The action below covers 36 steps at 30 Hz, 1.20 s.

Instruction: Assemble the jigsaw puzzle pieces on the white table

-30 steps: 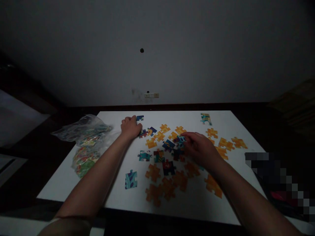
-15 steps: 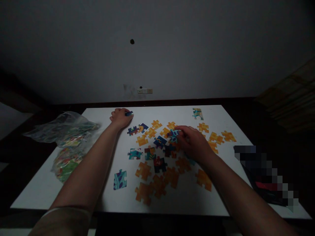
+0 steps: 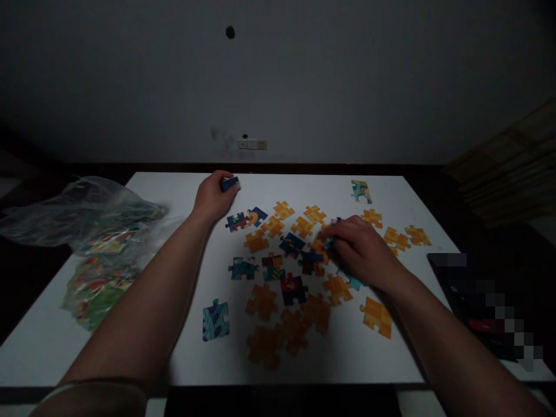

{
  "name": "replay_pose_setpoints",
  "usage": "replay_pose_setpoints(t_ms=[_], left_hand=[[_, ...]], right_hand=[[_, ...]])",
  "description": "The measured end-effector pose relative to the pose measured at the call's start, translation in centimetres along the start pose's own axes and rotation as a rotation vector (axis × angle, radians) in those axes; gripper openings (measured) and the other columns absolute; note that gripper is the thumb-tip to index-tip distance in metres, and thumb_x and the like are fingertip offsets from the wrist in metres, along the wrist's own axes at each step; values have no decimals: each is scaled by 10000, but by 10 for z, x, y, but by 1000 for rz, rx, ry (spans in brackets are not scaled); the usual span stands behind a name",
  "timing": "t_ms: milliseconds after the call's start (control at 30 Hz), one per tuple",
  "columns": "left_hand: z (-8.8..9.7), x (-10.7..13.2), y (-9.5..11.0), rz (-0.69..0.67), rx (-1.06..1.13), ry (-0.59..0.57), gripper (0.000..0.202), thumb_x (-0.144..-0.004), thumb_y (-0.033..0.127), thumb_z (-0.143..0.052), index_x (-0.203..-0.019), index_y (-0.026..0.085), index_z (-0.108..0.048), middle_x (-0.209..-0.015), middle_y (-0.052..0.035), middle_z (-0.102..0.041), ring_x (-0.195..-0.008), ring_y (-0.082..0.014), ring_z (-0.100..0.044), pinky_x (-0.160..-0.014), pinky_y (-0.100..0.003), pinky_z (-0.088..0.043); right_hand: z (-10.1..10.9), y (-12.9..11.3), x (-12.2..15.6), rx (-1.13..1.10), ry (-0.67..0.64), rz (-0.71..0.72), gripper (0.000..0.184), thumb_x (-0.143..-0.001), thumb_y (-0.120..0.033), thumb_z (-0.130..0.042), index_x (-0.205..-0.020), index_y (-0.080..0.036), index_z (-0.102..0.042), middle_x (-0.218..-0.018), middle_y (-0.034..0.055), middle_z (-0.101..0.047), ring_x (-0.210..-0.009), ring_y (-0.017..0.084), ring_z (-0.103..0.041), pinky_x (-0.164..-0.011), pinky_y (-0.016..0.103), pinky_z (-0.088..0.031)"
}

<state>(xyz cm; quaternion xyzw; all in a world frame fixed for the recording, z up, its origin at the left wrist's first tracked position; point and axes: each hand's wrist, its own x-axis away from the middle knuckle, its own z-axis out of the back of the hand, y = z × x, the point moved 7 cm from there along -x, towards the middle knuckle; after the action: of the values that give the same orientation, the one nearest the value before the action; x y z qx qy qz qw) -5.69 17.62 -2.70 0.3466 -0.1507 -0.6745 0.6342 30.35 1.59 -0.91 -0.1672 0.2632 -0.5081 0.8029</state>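
Many loose jigsaw pieces lie scattered over a white table (image 3: 304, 359), most of them orange backs up (image 3: 262, 300), some showing coloured print (image 3: 293, 289). My left hand (image 3: 212, 197) rests near the table's far edge, its fingers closed round a small blue piece (image 3: 230, 184). My right hand (image 3: 362, 252) lies over the middle of the scatter, fingers curled and pinching a piece that is mostly hidden under them. One teal and blue piece (image 3: 216, 319) lies apart at the front left.
A clear plastic bag (image 3: 93, 223) with more coloured pieces sits at the table's left edge. A teal piece (image 3: 361, 191) lies alone at the far right. A dark object (image 3: 473, 301) rests at the right edge. A wall with a socket (image 3: 252, 143) stands behind.
My left hand has lifted the blue piece slightly toward the far edge. My right hand has shifted a little right over the pieces. The camera has tilted down.
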Motion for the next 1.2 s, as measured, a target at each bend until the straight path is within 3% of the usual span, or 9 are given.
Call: replay_pose_setpoints(t_ms=[233,533,733,833,1000,1200], left_hand=[[-3,-2,4,26,58,-31,183,-930,343,-820,-1008,202,-732,-940,-55,-758,-865,-236,-655,-860,-369,-522],[-5,-3,7,-15,38,-23,168,-979,323,-777,-1078,202,-716,-1049,-87,-780,-960,-259,-681,-927,-391,-534],[-8,-6,1,-22,70,5,246,-919,291,-836,-1134,202,-758,-1073,-84,-799,-924,-242,-693,-906,-375,-547],[-10,-8,-2,-29,58,10,287,-890,258,-838,-1168,219,-778,-1069,-76,-812,-909,-242,-705,-887,-369,-554],[-9,-10,-3,-36,35,14,294,-888,280,-824,-1173,216,-797,-1080,-82,-830,-929,-254,-730,-900,-377,-572],[-6,-9,0,-33,-18,9,270,-894,311,-817,-1147,218,-807,-1070,-78,-829,-955,-263,-734,-931,-382,-583]], right_hand=[[2,-7,1,-12,-45,45,224,-1004,-265,-595,-969,-298,-814,-1005,67,-847,-979,336,-715,-983,565,-480],[0,-14,1,13,-81,80,239,-1067,-350,-603,-902,-295,-768,-926,67,-826,-908,327,-698,-916,536,-469],[8,-10,2,9,-44,46,196,-979,-352,-623,-952,-276,-801,-961,86,-836,-928,338,-717,-916,528,-507],[11,-6,4,-121,-8,-59,182,-942,-347,-659,-983,-269,-819,-898,64,-813,-847,297,-725,-817,458,-554],[11,9,10,-505,152,-424,202,-843,-334,-854,-1023,-242,-845,-786,45,-821,-647,209,-730,-613,331,-586],[9,11,11,-623,175,-500,184,-798,-325,-916,-955,-238,-874,-765,50,-839,-590,179,-733,-558,296,-592]])
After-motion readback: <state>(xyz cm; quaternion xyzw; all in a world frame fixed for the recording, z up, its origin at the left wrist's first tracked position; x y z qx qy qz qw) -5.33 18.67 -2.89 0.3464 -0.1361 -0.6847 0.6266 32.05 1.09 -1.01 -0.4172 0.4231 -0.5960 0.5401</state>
